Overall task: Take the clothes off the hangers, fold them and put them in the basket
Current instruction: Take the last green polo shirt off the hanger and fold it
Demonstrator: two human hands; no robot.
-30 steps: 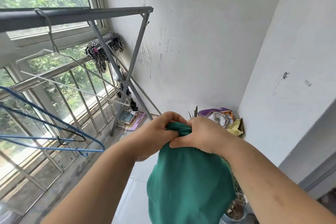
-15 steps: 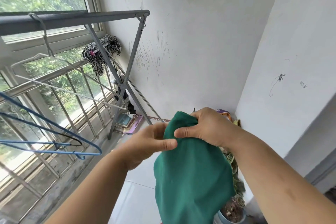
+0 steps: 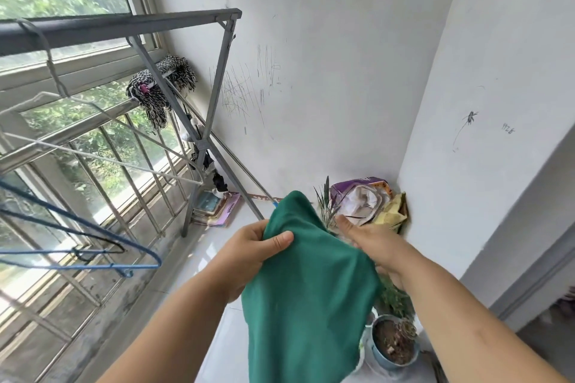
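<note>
Our left hand (image 3: 249,246) is pinching the top edge of the green garment (image 3: 311,305), thumb on the front. Our right hand (image 3: 373,242) sits at its right edge with the fingers hidden behind, so we can't tell if it grips. The cloth hangs straight down from the pinch, plain and rumpled, below-right of the drying rack (image 3: 124,29).

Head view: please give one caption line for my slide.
Left hand grips a green cloth near its top, right hand at its edge, beside a drying rack.
</note>
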